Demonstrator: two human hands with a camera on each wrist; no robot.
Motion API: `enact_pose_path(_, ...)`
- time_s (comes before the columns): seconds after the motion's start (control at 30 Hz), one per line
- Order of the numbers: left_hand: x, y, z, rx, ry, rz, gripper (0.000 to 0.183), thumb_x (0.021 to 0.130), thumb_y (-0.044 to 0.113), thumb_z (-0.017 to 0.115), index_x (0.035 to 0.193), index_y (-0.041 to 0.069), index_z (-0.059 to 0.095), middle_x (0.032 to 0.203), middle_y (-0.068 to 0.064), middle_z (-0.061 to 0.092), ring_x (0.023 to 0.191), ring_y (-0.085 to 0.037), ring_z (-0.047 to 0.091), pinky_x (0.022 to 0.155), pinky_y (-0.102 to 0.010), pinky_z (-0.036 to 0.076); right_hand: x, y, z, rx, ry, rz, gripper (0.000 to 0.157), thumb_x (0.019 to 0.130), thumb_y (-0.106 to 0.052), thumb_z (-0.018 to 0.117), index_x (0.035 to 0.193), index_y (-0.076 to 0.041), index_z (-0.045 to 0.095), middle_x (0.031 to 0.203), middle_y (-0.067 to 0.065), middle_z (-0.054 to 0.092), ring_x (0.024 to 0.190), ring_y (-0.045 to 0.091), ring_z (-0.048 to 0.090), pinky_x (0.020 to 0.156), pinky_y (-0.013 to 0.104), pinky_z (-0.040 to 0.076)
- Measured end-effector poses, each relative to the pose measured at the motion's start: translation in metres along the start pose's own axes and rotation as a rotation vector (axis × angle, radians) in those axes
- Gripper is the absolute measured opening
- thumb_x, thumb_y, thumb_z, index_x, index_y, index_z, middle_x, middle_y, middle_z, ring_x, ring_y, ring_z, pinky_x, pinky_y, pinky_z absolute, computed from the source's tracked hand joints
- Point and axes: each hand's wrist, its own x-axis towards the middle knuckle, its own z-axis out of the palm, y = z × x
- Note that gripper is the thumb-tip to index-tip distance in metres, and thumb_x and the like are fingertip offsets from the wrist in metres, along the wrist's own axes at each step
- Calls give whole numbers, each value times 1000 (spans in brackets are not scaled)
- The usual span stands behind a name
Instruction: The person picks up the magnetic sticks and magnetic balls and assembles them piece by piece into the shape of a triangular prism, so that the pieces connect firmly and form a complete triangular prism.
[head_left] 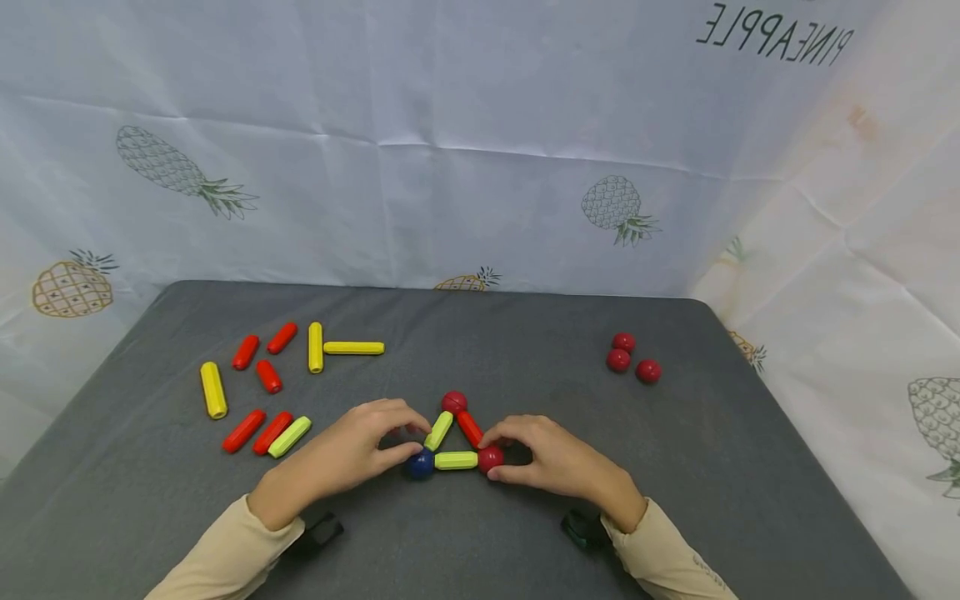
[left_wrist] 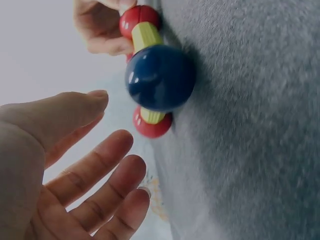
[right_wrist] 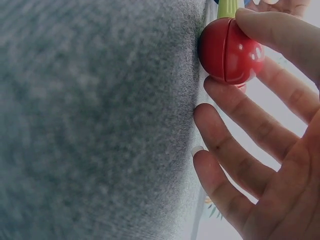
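Note:
A triangle of balls and rods lies on the grey table. Its corners are a blue ball (head_left: 421, 465), a far red ball (head_left: 453, 402) and a near-right red ball (head_left: 491, 459). Yellow-green rods form the left side (head_left: 439, 431) and the near side (head_left: 456, 461); a red rod (head_left: 470, 429) forms the right. My left hand (head_left: 367, 440) is beside the blue ball, its fingers spread and apart from it in the left wrist view. With thumb and fingers, my right hand (head_left: 538, 454) pinches the near-right red ball, also large in the right wrist view (right_wrist: 230, 52).
At the table's left lie several red rods (head_left: 245, 352), several yellow rods (head_left: 354, 348) and a yellow-green rod (head_left: 289, 437). Three loose red balls (head_left: 618, 360) sit at the far right. A pineapple-print cloth (head_left: 480, 208) hangs behind the table (head_left: 525, 333).

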Motion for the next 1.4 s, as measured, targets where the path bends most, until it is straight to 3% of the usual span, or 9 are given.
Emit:
enact_pose_path(0.7, -15, -18, -35, 40, 80, -81, 23, 89, 12, 74, 111, 15, 72, 100, 4, 70, 82, -4, 58, 71, -24, 51, -2, 2, 3, -2, 22, -22, 29, 92, -39, 71, 117, -24, 68, 109, -15, 67, 101, 6, 60, 98, 39, 48)
enact_pose_path(1.13, -18, -31, -46, 97, 4, -156, 25, 86, 13, 77, 110, 11, 72, 98, 2, 69, 81, -9, 57, 70, -26, 50, -2, 2, 2, 18, 13, -12, 31, 91, -39, 71, 118, -26, 69, 108, -16, 66, 99, 4, 60, 98, 38, 47)
enact_pose_path(1.4, -24, -39, -57, 63, -127, -263, 34, 85, 16, 78, 116, 10, 69, 111, -5, 69, 92, -20, 64, 76, -37, 53, -1, 2, 1, 9, 21, -37, 31, 92, -41, 70, 118, -25, 69, 107, -14, 66, 98, 4, 60, 96, 37, 48)
